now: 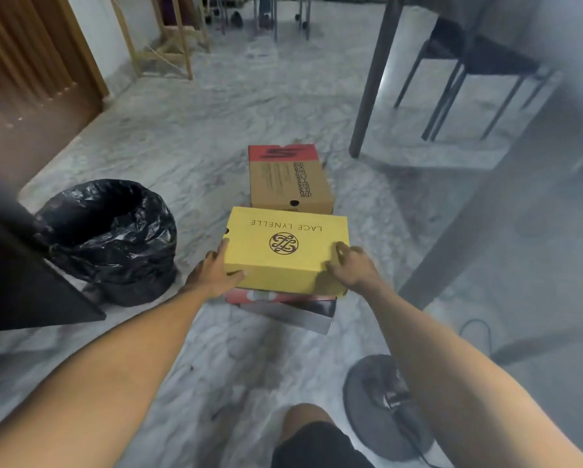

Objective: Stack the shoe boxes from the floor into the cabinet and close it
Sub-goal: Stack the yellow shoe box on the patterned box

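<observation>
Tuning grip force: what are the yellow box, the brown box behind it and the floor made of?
Yellow box: looks like matte cardboard, with printed logo and folded edges. The left hand and right hand grip its ends. Brown box: plain kraft cardboard, red printed band, matte. Floor: seemingly polished marble or marble-look tile, grey veining with faint sheen.

Under the yellow box (285, 251) lies another box (283, 307), and only its red and dark front edge shows; its print cannot be read. The palm of the left hand (212, 270) is hidden behind the box side. The dark cabinet panel (23, 265) is cut off by the left edge. The right part of the picture is hazy, so the chair (479, 72) is unclear. The round fan base (384, 407) is partly hidden by the right forearm.
</observation>
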